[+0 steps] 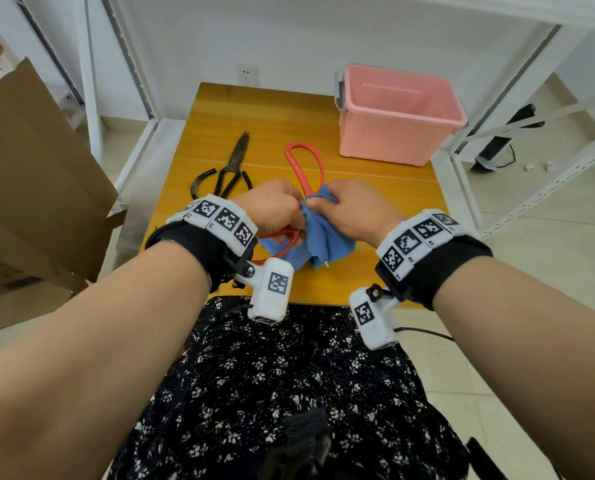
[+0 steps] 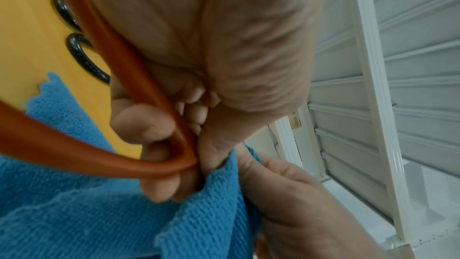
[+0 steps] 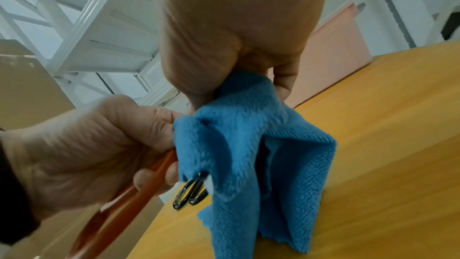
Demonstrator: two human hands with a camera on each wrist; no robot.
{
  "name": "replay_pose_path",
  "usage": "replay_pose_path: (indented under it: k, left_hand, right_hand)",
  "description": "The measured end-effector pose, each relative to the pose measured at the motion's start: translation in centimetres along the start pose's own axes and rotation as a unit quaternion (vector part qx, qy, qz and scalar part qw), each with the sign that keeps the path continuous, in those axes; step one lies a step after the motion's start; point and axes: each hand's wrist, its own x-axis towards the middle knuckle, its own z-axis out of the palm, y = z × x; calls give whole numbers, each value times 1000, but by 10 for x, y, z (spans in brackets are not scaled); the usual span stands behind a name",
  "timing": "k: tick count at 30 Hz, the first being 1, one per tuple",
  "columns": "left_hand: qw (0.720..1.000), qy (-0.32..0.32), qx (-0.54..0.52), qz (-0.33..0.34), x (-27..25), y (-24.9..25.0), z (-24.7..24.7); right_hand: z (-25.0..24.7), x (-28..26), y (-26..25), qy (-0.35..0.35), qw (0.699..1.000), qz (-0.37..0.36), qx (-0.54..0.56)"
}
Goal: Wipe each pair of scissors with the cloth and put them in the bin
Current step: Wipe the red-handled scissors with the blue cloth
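Red-handled scissors [image 1: 304,168] are lifted over the near half of the wooden table [image 1: 375,271]. My left hand [image 1: 289,211] grips them where the red handles [image 2: 124,62] meet, one loop pointing away, the other under my wrist. My right hand [image 1: 320,204] pinches a blue cloth [image 1: 324,237] bunched round the blades; a pale blade tip [image 1: 325,263] pokes out below. In the right wrist view the cloth [image 3: 261,145] hangs from my right hand's fingers [image 3: 281,84] beside the left hand [image 3: 87,145]. Black scissors [image 1: 235,164] lie flat at the table's left. The pink bin [image 1: 398,116] stands at the far right, empty.
A cardboard box [image 1: 29,168] stands left of the table. White metal shelving [image 1: 497,150] flanks both sides. A wall socket [image 1: 248,73] is behind the table. My lap in a dark floral fabric [image 1: 272,393] is against the near edge.
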Motion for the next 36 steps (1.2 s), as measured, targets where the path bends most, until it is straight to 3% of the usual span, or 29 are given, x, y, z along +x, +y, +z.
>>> replay_pose_path:
  k: [5, 10, 23, 27, 32, 36]
  left_hand:
    - [1000, -14, -18, -6, -2, -1, -3]
    - [1000, -9, -14, -9, -4, -6, -7]
    - [996, -15, -92, 2, -7, -17, -21]
    - [991, -9, -133, 14, -9, -26, -30]
    - [984, -20, -175, 34, -7, -30, -29]
    - [983, -11, -183, 26, -7, -30, -27]
  right_hand:
    - [-8, 1, -4, -43, 998, -29, -46]
    - [-7, 2, -5, -80, 995, -52, -23]
    - [-20, 10, 1, -122, 992, -35, -17]
    - [-24, 11, 26, -96, 986, 6, 136]
    - [-21, 8, 30, -107, 932, 19, 346]
    - [-22, 13, 27, -99, 905, 11, 414]
